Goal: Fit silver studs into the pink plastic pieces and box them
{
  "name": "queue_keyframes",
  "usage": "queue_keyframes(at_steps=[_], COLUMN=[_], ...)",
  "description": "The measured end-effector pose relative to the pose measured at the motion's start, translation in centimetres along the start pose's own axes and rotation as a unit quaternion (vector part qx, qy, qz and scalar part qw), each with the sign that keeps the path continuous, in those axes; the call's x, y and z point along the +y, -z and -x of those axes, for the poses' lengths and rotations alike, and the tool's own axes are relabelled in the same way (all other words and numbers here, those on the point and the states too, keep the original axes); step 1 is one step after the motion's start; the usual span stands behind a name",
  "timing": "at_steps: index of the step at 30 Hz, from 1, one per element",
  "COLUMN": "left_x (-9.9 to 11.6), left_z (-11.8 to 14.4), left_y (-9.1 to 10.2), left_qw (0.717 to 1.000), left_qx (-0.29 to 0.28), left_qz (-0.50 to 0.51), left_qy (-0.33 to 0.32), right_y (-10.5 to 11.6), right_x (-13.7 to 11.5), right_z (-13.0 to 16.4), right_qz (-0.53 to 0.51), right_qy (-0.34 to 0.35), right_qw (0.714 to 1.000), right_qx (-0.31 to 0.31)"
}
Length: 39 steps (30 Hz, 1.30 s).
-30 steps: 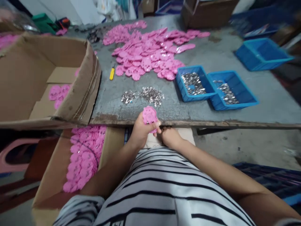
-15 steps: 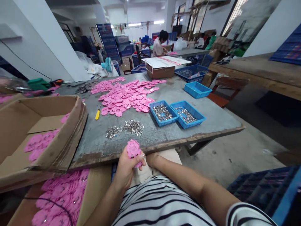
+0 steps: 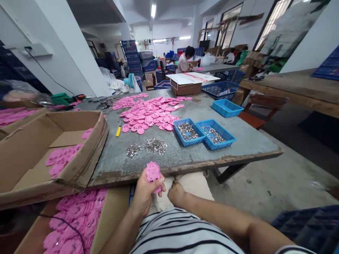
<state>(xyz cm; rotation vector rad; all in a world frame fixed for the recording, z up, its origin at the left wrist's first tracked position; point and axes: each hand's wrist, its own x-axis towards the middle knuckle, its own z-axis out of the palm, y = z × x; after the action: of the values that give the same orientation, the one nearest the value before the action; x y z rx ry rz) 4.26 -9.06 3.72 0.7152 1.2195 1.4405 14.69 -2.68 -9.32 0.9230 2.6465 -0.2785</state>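
Note:
In my left hand (image 3: 144,190) is a flat pink molded piece (image 3: 153,172) with a scalloped outline, pinched under the thumb just off the table's near edge. My right hand (image 3: 177,194) is closed over my lap, right of the left one; whatever its fingers hold, if anything, is hidden. Beyond the hands, two small heaps of shiny metal bits (image 3: 155,145) lie on the grey table (image 3: 137,165). Farther back spreads a big pile of similar pink pieces (image 3: 150,113).
Two blue trays of metal bits (image 3: 188,141) stand right of the heaps, another blue tray (image 3: 227,108) behind. A yellow-handled tool (image 3: 118,131) lies left. Cardboard boxes with pink pieces (image 3: 95,151) flank my left. A person (image 3: 185,61) sits at a far table.
The view has tilted up slightly, so the scene sits lower and farther right. My right hand has moved out from behind the left; the left still holds the pink piece.

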Motion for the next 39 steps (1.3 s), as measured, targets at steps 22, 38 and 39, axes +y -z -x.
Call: queue_keyframes(at_steps=[22,38,39], left_x=[-0.2,1.4,1.3], left_z=[-3.8,-7.4,-7.4], left_y=[0.8,-3.0,-3.1], left_qw=[0.998,0.991,0.990], left_qx=[0.054,0.093,0.094], left_qz=[0.026,0.020,0.008], left_qy=[0.002,-0.097,-0.100], right_y=[16.9,15.6,15.5], right_x=[14.1,6.5,6.5], right_z=[3.7,2.3,2.3], right_qz=[-0.155,-0.672,-0.685], right_qy=[-0.104,0.029,0.027], right_qw=[0.904,0.695,0.684], right_qx=[0.385,0.253,0.247])
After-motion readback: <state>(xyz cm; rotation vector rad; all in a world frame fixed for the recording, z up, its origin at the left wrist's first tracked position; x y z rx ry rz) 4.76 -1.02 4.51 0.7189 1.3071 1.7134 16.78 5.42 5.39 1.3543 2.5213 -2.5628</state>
